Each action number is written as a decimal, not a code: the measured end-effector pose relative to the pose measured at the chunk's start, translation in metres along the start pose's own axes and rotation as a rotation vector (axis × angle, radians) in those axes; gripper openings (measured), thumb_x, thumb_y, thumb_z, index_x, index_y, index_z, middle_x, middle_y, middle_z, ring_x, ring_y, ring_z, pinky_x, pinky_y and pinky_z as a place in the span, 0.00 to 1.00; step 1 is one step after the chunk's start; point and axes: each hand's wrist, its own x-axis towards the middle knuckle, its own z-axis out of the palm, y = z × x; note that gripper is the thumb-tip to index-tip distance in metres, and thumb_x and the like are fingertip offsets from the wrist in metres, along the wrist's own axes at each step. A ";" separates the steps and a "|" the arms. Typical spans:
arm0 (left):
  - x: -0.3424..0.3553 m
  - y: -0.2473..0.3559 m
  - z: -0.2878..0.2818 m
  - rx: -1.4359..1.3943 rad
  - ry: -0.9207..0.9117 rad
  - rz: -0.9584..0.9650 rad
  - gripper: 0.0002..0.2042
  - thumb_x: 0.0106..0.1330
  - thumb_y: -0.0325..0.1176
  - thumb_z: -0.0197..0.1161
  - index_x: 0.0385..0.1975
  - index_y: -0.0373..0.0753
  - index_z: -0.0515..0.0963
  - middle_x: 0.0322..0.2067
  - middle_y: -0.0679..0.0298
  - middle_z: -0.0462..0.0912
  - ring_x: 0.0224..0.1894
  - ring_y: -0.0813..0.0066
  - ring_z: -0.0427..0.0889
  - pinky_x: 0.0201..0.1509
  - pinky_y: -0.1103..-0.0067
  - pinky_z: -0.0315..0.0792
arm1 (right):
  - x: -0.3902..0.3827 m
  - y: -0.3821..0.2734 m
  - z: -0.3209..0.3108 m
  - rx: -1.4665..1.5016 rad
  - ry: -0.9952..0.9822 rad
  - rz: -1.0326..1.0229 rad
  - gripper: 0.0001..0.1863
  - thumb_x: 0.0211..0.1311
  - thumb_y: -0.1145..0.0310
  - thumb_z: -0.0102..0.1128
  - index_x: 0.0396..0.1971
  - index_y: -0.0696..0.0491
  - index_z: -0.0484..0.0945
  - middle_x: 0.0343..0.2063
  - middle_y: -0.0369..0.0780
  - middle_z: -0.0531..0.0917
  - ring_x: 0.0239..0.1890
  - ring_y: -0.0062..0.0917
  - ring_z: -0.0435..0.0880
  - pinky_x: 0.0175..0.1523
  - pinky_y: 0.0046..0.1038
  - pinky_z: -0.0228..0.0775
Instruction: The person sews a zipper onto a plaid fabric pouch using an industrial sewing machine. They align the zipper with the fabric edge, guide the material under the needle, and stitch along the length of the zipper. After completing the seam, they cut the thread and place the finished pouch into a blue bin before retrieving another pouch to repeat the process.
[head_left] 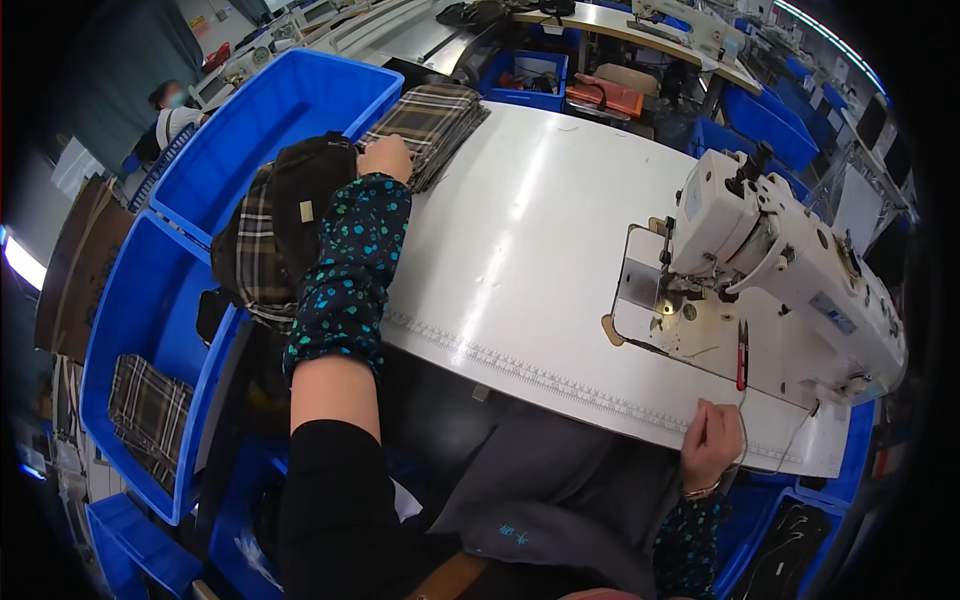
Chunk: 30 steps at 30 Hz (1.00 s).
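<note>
My left hand (388,158) reaches far left, its fingers bent over the near-left corner of a stack of plaid fabric pieces (428,118); its fingertips are hidden, and it seems to grip the fabric. Beside that forearm lies a dark bag with plaid panels (270,220) and a small pale label. My right hand (712,445) rests at the table's front edge, fingers curled in, with nothing visible in them. Just beyond it lie red-handled thread snips (742,360). A white sewing machine (750,230) stands at the right; a thin dark thread runs beside my right hand.
The white table (500,230) has a ruler strip along its front edge. Blue bins (185,225) line the left side, one with plaid pieces (150,410) inside. Another blue bin (525,80) stands beyond the table. A seated person (178,115) is at the far left.
</note>
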 end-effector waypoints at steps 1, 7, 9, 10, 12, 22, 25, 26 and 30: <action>-0.002 -0.003 0.001 -0.002 0.044 0.008 0.15 0.71 0.44 0.67 0.44 0.39 0.86 0.48 0.49 0.89 0.56 0.51 0.86 0.58 0.56 0.78 | 0.002 -0.001 -0.001 0.001 -0.002 -0.010 0.07 0.60 0.77 0.63 0.37 0.59 0.86 0.28 0.44 0.79 0.28 0.39 0.80 0.32 0.37 0.69; -0.062 0.063 -0.053 -0.132 -0.248 0.408 0.14 0.74 0.40 0.61 0.41 0.33 0.84 0.41 0.47 0.88 0.48 0.45 0.86 0.53 0.60 0.77 | -0.003 0.003 0.000 -0.013 0.038 -0.019 0.07 0.60 0.77 0.64 0.37 0.59 0.86 0.28 0.43 0.79 0.26 0.39 0.79 0.31 0.37 0.69; -0.105 0.080 -0.060 -0.182 -0.561 0.630 0.15 0.73 0.40 0.63 0.41 0.31 0.84 0.38 0.49 0.89 0.43 0.48 0.86 0.48 0.64 0.78 | 0.000 0.001 0.003 -0.014 0.013 -0.011 0.07 0.60 0.77 0.64 0.37 0.58 0.86 0.29 0.43 0.79 0.26 0.38 0.79 0.31 0.36 0.69; -0.125 0.081 -0.049 -0.157 -0.623 0.771 0.15 0.74 0.40 0.63 0.40 0.30 0.83 0.33 0.53 0.89 0.37 0.56 0.88 0.45 0.66 0.79 | 0.001 -0.003 0.004 0.002 -0.002 0.004 0.06 0.60 0.77 0.65 0.37 0.58 0.86 0.29 0.43 0.79 0.26 0.38 0.79 0.31 0.36 0.69; -0.174 0.107 -0.045 -0.472 -0.971 0.603 0.13 0.75 0.38 0.64 0.37 0.32 0.82 0.27 0.61 0.85 0.25 0.78 0.84 0.31 0.78 0.78 | 0.002 -0.004 0.001 0.026 -0.008 0.038 0.06 0.60 0.76 0.66 0.37 0.57 0.86 0.29 0.42 0.79 0.27 0.38 0.79 0.32 0.35 0.70; -0.299 0.154 -0.029 -1.744 -1.095 -0.089 0.15 0.78 0.28 0.58 0.61 0.35 0.70 0.57 0.60 0.77 0.60 0.67 0.82 0.64 0.75 0.77 | 0.025 -0.092 0.024 0.312 -0.295 -0.163 0.31 0.59 0.63 0.73 0.61 0.58 0.78 0.62 0.45 0.81 0.62 0.42 0.80 0.66 0.42 0.71; -0.305 0.149 -0.024 -1.821 -0.891 -0.048 0.14 0.76 0.26 0.59 0.59 0.35 0.72 0.57 0.61 0.77 0.62 0.70 0.79 0.65 0.74 0.75 | 0.031 -0.109 0.045 0.214 -0.400 -0.194 0.35 0.61 0.56 0.72 0.64 0.59 0.76 0.66 0.45 0.78 0.68 0.41 0.77 0.72 0.47 0.64; -0.302 0.141 -0.023 -1.815 -0.794 0.062 0.14 0.75 0.25 0.60 0.58 0.35 0.73 0.57 0.62 0.78 0.63 0.71 0.78 0.65 0.75 0.74 | 0.032 -0.105 0.048 0.182 -0.413 -0.207 0.35 0.61 0.54 0.71 0.64 0.58 0.77 0.67 0.45 0.78 0.69 0.41 0.76 0.73 0.48 0.63; -0.277 0.100 -0.034 -1.240 -0.470 0.435 0.15 0.72 0.27 0.66 0.56 0.35 0.76 0.54 0.63 0.80 0.58 0.72 0.79 0.64 0.74 0.73 | 0.034 -0.077 0.055 0.059 -0.392 -0.166 0.29 0.66 0.55 0.68 0.61 0.58 0.80 0.67 0.46 0.78 0.70 0.42 0.73 0.74 0.51 0.60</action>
